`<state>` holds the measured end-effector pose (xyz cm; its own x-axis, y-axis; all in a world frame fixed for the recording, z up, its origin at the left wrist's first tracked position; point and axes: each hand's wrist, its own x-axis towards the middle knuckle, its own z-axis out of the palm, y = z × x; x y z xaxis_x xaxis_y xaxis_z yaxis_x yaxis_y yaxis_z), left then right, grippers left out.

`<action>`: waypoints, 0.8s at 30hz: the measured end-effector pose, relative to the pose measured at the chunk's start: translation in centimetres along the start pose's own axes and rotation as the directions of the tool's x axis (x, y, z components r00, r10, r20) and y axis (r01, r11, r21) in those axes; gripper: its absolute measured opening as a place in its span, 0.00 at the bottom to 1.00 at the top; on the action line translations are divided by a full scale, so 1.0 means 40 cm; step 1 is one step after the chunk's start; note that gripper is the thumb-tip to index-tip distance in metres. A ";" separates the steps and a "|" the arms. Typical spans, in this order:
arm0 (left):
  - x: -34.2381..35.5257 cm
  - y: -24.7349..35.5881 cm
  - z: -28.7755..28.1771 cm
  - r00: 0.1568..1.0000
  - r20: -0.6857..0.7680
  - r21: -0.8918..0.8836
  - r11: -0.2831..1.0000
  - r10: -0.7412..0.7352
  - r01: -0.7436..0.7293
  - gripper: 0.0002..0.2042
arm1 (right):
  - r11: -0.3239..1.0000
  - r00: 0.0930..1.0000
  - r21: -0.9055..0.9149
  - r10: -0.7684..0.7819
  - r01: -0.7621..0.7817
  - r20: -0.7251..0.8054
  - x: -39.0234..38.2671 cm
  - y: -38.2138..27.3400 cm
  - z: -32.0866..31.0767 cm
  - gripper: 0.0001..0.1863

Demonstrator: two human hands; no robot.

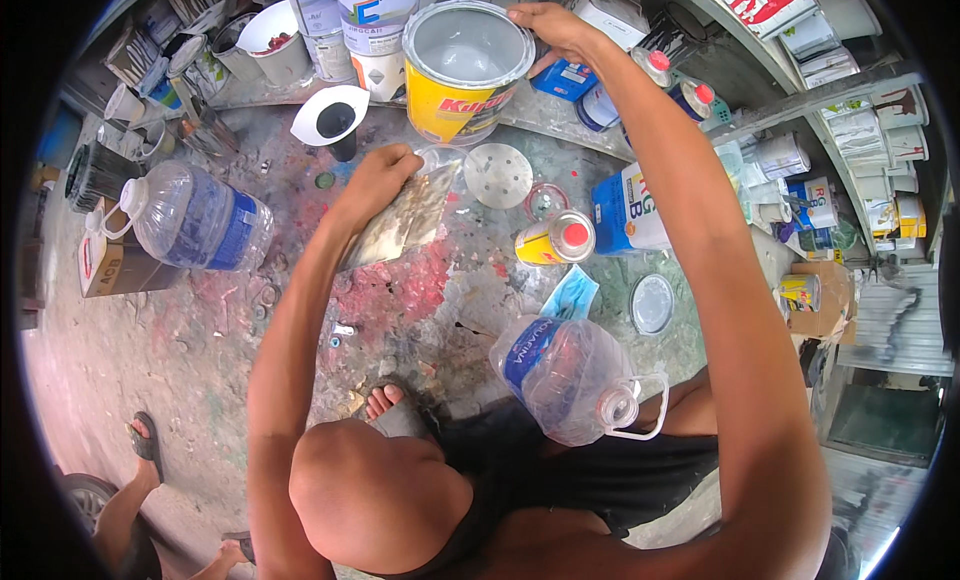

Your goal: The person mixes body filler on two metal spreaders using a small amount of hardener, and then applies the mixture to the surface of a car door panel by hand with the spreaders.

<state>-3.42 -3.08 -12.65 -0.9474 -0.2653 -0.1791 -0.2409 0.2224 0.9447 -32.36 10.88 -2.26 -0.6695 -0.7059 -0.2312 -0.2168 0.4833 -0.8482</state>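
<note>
My right hand (pixel 560 35) grips the rim of a big yellow paint can (pixel 455 105), open at the top with a grey-smeared inside. My left hand (pixel 385 185) is closed on a paint-stained, stiff-looking sheet (pixel 415 218) that slants down over the floor. Just past the sheet shows the rim of a clear plastic cup (pixel 440 158); whether my fingers touch it is hidden. Left of the can, a white paper strainer (pixel 312 126) rests on a black cup (pixel 343 140). A perforated round disc (pixel 499 175) lies to the can's right.
Clear plastic jugs, one at left (pixel 200 220) and one by my leg (pixel 560 375), lie about. A small yellow can (pixel 552 240) stands near a blue-and-white tin (pixel 628 212). Paint-filled shelves (pixel 850 90) line the right. Another person's foot (pixel 147 448) shows at lower left.
</note>
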 end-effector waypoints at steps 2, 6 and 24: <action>0.039 0.006 -0.002 0.993 0.116 0.134 0.990 0.022 -0.038 0.12 | 0.998 1.000 0.048 0.031 -0.031 0.004 0.007 0.005 -0.009 0.21; 0.140 -0.014 0.026 0.985 0.164 0.149 0.986 0.051 -0.076 0.13 | 0.990 0.993 0.092 0.096 -0.103 0.075 0.048 0.008 -0.028 0.21; 0.450 0.026 0.129 0.985 0.000 0.431 0.889 0.170 -0.154 0.20 | 0.987 0.987 0.036 0.158 -0.158 -0.005 0.363 0.030 -0.158 0.18</action>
<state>-21.82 -2.79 -16.30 -0.9746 -0.2235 -0.0154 -0.1593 0.6430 0.7491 -46.81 4.47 -3.62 -0.6990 -0.6180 -0.3598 -0.0824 0.5694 -0.8179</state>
